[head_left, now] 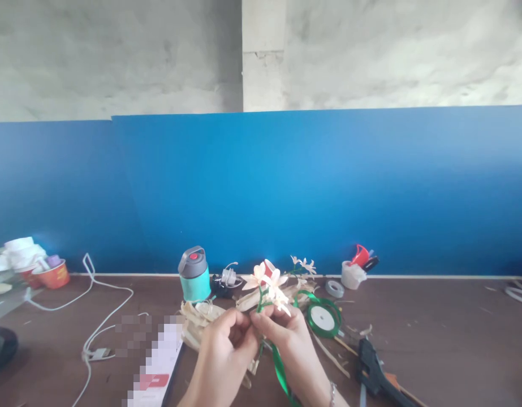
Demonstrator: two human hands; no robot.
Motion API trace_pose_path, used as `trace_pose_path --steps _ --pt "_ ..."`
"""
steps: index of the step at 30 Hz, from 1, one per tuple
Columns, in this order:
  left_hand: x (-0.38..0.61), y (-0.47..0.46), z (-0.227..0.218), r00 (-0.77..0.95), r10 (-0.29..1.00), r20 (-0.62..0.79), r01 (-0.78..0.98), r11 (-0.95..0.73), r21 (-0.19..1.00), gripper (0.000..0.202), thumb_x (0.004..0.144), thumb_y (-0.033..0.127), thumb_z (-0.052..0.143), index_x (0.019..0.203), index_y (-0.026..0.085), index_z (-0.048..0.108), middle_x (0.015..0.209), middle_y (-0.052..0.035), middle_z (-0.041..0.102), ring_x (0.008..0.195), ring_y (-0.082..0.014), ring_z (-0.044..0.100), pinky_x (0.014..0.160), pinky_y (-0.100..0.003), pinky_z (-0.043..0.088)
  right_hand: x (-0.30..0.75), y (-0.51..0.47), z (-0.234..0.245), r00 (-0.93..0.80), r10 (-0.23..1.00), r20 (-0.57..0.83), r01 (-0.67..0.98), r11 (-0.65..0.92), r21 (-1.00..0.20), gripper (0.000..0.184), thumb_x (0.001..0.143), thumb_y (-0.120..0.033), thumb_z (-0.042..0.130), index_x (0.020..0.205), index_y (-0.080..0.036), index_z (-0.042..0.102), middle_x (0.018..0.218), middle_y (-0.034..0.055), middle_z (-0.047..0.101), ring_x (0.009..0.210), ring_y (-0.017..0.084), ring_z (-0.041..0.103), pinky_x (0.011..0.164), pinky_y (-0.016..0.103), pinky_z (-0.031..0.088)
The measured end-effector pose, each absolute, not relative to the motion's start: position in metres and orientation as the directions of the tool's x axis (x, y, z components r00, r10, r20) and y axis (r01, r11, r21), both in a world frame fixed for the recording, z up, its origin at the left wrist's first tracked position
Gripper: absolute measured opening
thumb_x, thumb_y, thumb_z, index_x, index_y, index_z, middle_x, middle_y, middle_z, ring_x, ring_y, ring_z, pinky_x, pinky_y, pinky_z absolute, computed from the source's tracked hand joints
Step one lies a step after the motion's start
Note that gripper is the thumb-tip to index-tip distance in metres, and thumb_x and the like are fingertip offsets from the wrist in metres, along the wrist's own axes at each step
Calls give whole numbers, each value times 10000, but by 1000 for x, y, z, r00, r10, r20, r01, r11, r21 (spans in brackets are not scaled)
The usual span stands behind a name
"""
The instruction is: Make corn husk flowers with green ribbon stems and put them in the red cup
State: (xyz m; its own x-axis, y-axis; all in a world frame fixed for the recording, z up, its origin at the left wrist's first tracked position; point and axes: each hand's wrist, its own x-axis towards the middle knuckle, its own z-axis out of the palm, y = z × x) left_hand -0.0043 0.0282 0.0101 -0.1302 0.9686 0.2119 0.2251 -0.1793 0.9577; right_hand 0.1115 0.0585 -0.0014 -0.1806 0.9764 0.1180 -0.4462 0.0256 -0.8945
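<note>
A rough grey concrete wall fills the top of the view, with a blue panel (328,186) below it running along the back edge of a brown table (434,339); low in the middle, the left hand (224,350) and the right hand (286,339) meet fingertip to fingertip, both pinched tight on the thin green stem of a flower sprig (269,285); its cream petals stand just above the fingers, tilted slightly left; a green ribbon (281,370) trails from the stem down between the wrists and off the lower edge; just right of the right hand lies a ribbon spool (323,318), flat on the table, green round a white core; pale dried husk strips (199,316) are heaped just behind the left hand, and a second sprig (305,264) of the same cream flowers rests nearer the panel; a teal bottle (194,275) with a grey lid stands upright left of the flowers; a black glue gun (373,367) lies at lower right; a grey tape roll (335,289) and a white cup (353,274) sit by the panel; a white cable (103,316) loops across the left side, near red cups (52,274).
</note>
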Motion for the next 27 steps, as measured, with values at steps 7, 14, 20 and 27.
trace_pose_path --steps 7,14,20,27 --pt "-11 27 17 211 963 -166 -348 233 908 232 561 255 699 596 162 489 471 72 431 384 -5 225 378 -160 84 130 63 8 -577 796 183 -488 -156 -859 211 656 -332 760 753 -152 707 717 40 647 643 154 568 611 271 454" --pt "-11 26 13 463 848 -257 -468 480 742 239 523 218 716 636 157 515 440 75 454 338 34 126 360 -142 19 132 65 4 -564 795 222 -454 -75 -888 224 596 -329 799 654 -135 704 553 -13 569 506 100 480 519 225 376" --pt "-11 26 13 339 923 -180 -355 303 885 217 544 252 702 617 174 513 414 105 376 324 6 207 357 -173 85 125 61 4 -465 861 205 -493 -60 -868 207 548 -286 829 595 -149 681 568 -4 591 554 120 510 543 234 396" --pt "-5 26 11 35 985 171 37 -173 984 110 696 215 598 641 178 510 512 59 456 469 -80 420 452 -197 317 117 61 10 -367 898 242 -491 34 -871 272 569 -284 811 477 -153 590 549 -16 565 527 99 470 538 228 380"
